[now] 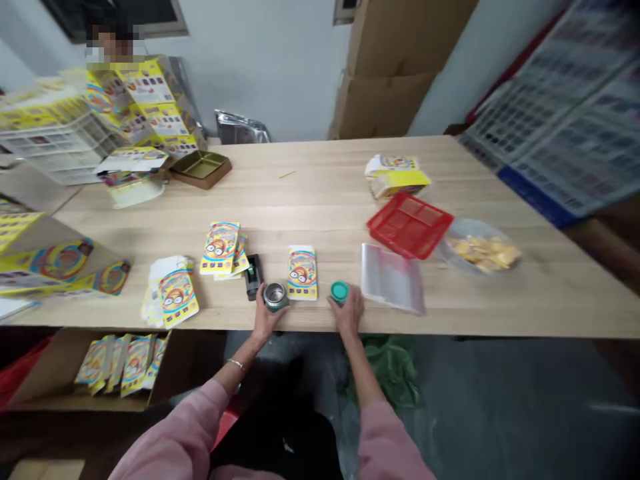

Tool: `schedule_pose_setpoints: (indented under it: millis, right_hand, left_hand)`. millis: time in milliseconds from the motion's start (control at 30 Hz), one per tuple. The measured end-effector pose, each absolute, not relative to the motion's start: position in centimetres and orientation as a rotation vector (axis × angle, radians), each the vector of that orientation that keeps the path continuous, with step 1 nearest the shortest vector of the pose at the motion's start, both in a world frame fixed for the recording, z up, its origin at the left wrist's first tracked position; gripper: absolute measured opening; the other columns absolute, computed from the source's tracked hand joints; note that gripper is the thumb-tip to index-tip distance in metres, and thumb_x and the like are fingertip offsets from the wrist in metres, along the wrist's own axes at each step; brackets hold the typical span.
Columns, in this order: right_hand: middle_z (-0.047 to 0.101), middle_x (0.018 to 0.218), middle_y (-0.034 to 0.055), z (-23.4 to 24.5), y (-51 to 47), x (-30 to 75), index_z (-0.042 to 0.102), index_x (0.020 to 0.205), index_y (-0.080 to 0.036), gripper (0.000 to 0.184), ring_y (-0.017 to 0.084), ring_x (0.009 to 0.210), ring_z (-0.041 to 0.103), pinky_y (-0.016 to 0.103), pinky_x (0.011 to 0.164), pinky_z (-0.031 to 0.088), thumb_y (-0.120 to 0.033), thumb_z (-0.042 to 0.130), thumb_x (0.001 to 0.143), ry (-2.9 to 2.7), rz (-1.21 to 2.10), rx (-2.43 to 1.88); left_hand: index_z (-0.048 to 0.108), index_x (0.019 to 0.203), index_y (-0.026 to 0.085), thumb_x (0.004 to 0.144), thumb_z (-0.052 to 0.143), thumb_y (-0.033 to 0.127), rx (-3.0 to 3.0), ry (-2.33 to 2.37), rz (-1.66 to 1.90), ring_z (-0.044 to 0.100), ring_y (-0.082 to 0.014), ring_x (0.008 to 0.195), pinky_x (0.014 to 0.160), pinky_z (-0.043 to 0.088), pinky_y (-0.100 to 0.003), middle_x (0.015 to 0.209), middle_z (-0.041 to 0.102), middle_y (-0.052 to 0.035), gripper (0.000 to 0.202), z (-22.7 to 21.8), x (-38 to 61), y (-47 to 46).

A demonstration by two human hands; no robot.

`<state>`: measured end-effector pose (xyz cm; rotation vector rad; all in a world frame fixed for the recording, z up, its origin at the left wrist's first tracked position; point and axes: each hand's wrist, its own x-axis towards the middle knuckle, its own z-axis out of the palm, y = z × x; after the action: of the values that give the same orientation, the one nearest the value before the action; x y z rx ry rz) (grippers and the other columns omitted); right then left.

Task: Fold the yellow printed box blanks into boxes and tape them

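Two clamped grips: left hand (269, 315) around steel canister (275, 297), right hand (347, 311) on teal cap (340, 291).

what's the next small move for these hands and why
Probably bring the teal cap in the right hand across and set it on the open metal canister held by the left hand: the canister's top is uncovered, and the two look about the same width.

A card packet (302, 273) lies on the table (300, 193), between the left hand (270, 315) and right hand (347, 310).
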<state>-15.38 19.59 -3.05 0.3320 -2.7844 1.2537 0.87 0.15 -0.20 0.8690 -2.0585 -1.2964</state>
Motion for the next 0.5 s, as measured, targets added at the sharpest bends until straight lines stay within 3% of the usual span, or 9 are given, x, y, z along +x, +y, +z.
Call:
schedule_pose_setpoints:
  millis: [67,133,233,333,400,500]
  right_hand:
    - [0.047,0.141,0.0260,-3.6,21.1,-13.0,0.052,0.129,-0.008,0.061,0.037,0.132,0.042,0.054,0.105,0.035,-0.054,0.051,0.089,-2.677,1.173,0.339]
    - [0.051,0.137,0.0244,-4.2,23.2,-9.4,0.055,0.127,-0.010,0.051,0.036,0.129,0.047,0.053,0.103,0.038,-0.048,0.046,0.094,-2.624,1.151,0.373]
    - [0.057,0.127,0.0226,-5.9,27.4,-3.1,0.060,0.122,-0.012,0.045,0.035,0.121,0.054,0.052,0.099,0.043,-0.045,0.044,0.096,-2.695,1.206,0.506]
    - [0.061,0.120,0.0218,-9.0,31.4,2.1,0.064,0.113,-0.013,0.050,0.035,0.112,0.060,0.052,0.092,0.048,-0.052,0.037,0.097,-2.839,1.272,0.591]
    - [0.062,0.116,0.0218,-11.5,33.4,4.0,0.067,0.107,-0.014,0.056,0.035,0.106,0.063,0.051,0.089,0.051,-0.058,0.035,0.096,-2.882,1.330,0.578]
    - [0.064,0.111,0.0203,-14.6,35.2,4.3,0.069,0.102,-0.016,0.059,0.034,0.101,0.066,0.050,0.087,0.053,-0.064,0.035,0.093,-2.870,1.391,0.514]
  left_hand:
    - [0.034,0.140,0.021,0.067,0.080,0.045,0.873,-2.117,-1.222,0.054,-0.0295,0.126,0.100,0.048,-0.042,0.136,0.050,-0.0161,0.090,0.5,3.0,0.2]
    - [0.041,0.135,0.022,0.075,0.072,0.044,0.913,-2.161,-1.120,0.060,-0.0278,0.114,0.094,0.050,-0.042,0.126,0.056,-0.0143,0.071,1.9,6.0,-0.4]
    - [0.048,0.128,0.019,0.081,0.065,0.046,1.039,-2.161,-0.909,0.055,-0.0318,0.117,0.102,0.042,-0.051,0.124,0.055,-0.0161,0.056,4.8,10.3,-4.1]
    - [0.034,0.141,0.010,0.076,0.068,0.053,1.330,-2.128,-0.548,0.028,-0.0413,0.141,0.113,0.022,-0.060,0.145,0.035,-0.0261,0.084,7.0,12.4,-10.3]
    - [0.020,0.149,0.011,0.072,0.068,0.061,1.691,-2.166,-0.350,0.011,-0.0464,0.146,0.111,0.014,-0.069,0.156,0.020,-0.0268,0.103,7.5,12.3,-14.3]
    - [0.024,0.149,0.010,0.065,0.070,0.066,1.825,-2.164,-0.368,0.010,-0.0566,0.142,0.102,0.009,-0.080,0.157,0.017,-0.0302,0.110,6.9,11.7,-18.4]
